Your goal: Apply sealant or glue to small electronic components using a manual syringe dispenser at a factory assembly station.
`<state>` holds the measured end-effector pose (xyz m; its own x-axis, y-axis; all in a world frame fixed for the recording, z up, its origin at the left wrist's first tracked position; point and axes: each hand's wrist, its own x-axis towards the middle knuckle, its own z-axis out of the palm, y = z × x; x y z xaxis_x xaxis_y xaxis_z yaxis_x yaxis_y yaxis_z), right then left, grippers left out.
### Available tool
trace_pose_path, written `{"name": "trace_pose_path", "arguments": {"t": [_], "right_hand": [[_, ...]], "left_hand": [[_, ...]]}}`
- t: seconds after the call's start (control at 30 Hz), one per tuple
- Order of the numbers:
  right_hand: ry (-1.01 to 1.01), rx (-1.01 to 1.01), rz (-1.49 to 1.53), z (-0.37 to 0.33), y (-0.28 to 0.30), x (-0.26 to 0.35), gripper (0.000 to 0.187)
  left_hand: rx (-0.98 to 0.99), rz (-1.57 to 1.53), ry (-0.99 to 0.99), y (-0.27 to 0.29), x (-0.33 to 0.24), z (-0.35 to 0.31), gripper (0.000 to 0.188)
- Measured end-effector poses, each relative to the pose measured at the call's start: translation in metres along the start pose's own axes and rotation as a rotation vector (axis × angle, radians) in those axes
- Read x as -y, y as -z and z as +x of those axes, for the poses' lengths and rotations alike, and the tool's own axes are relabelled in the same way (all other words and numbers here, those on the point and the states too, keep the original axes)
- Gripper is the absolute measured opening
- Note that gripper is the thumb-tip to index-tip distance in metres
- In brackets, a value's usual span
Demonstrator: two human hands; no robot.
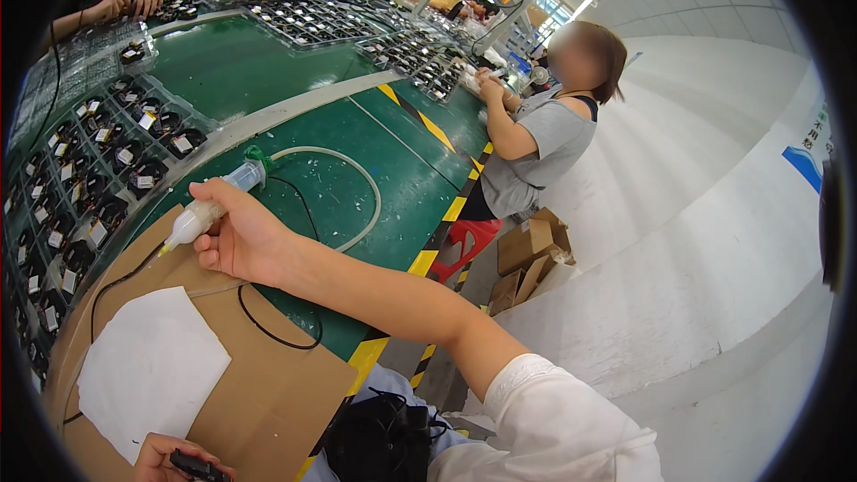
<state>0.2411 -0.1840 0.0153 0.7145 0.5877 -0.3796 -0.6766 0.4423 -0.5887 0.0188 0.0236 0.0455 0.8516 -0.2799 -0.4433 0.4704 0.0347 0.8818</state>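
Note:
My right hand [241, 236] is closed round a dispensing syringe [243, 175] with a clear barrel, a green cap and a pale air hose [375, 187] leading from its back. The syringe's tip points down and left, over brown cardboard. Low in the picture, my left hand [161, 457] grips a small black part [198, 466] whose kind I cannot make out; the frame's lower edge cuts off much of that hand. Between the hands, a white sheet of paper [156, 366] lies on the cardboard [277, 393]. A thin black cable [268, 336] loops beside my right wrist.
Trays [107, 156] of round black parts with white labels line the left side, and more trays [312, 18] stand farther back. A person in grey [549, 138] works at the right edge of the green bench [420, 170]. Cardboard boxes [527, 250] and a red stool [464, 245] stand below.

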Motion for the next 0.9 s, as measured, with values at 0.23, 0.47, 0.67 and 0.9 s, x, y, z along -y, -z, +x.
{"name": "trace_pose_path", "arguments": {"t": [0.23,0.47,0.67,0.9], "right_hand": [[0.013,-0.008,-0.007,-0.001,-0.001,0.0,0.022],[0.014,-0.035,-0.024,-0.004,-0.007,0.001,0.021],[0.011,-0.038,-0.027,-0.003,-0.005,0.0,0.021],[0.013,-0.039,-0.027,-0.002,-0.005,0.0,0.021]], "left_hand": [[-0.025,-0.075,0.007,-0.003,-0.001,0.001,0.028],[0.071,-0.096,-0.052,0.004,0.005,0.003,0.034],[0.048,-0.09,-0.051,-0.005,-0.004,0.002,0.039],[0.078,0.018,-0.098,0.008,0.014,0.005,0.043]]}}
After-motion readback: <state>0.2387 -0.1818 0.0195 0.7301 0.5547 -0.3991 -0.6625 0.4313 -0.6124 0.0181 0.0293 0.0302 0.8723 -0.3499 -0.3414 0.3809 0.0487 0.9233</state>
